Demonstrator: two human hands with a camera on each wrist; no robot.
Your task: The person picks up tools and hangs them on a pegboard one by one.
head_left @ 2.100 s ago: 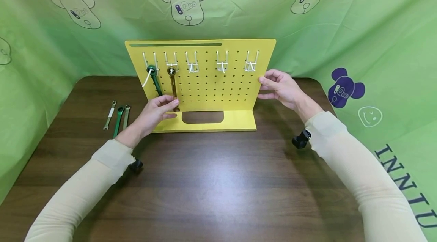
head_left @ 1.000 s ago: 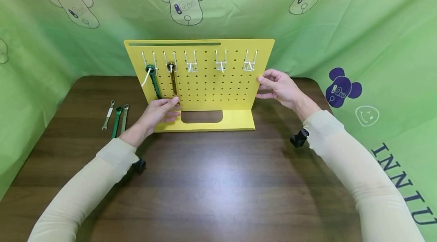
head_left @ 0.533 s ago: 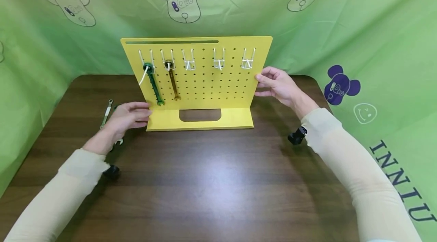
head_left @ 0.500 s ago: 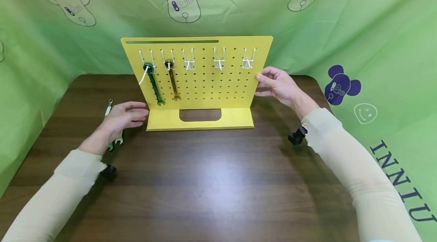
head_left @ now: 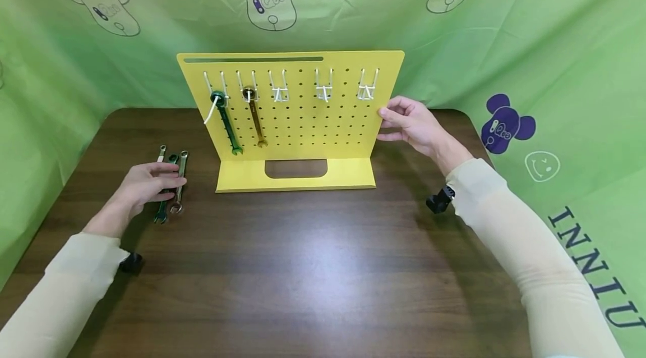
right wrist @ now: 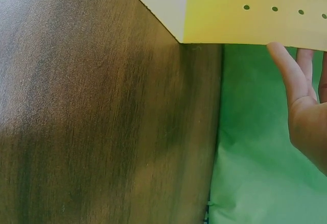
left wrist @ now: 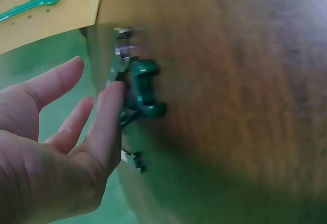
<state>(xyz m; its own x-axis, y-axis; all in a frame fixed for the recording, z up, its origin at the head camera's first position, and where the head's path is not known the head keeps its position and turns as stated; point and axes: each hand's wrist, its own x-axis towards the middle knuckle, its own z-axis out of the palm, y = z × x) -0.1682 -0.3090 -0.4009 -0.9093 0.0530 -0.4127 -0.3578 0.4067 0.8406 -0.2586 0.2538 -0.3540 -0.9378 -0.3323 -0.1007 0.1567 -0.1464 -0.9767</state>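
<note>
My left hand [head_left: 143, 184] is over the wrenches on the table's left side, fingers extended and thumb apart. Under its fingers lies a green wrench [head_left: 160, 215], partly hidden, with a silver wrench [head_left: 182, 167] to its right. A wrench with a white label [head_left: 162, 151] is mostly covered by the hand. The left wrist view has the fingertips close to the green wrench's open end [left wrist: 145, 89]; contact is unclear. My right hand [head_left: 411, 125] pinches the right edge of a yellow pegboard [head_left: 313, 128], thumb in front and fingers behind.
A green wrench [head_left: 229, 128] and a bronze-coloured wrench [head_left: 256, 122] hang from white hooks on the pegboard. Three more white hooks, one of them the middle hook [head_left: 323, 91], carry nothing. The board stands on the brown table [head_left: 323, 268], before a green curtain [head_left: 343, 15].
My left hand has let go of the hanging bronze-coloured wrench and moved left to the wrenches on the table. The right hand keeps its place at the board's edge.
</note>
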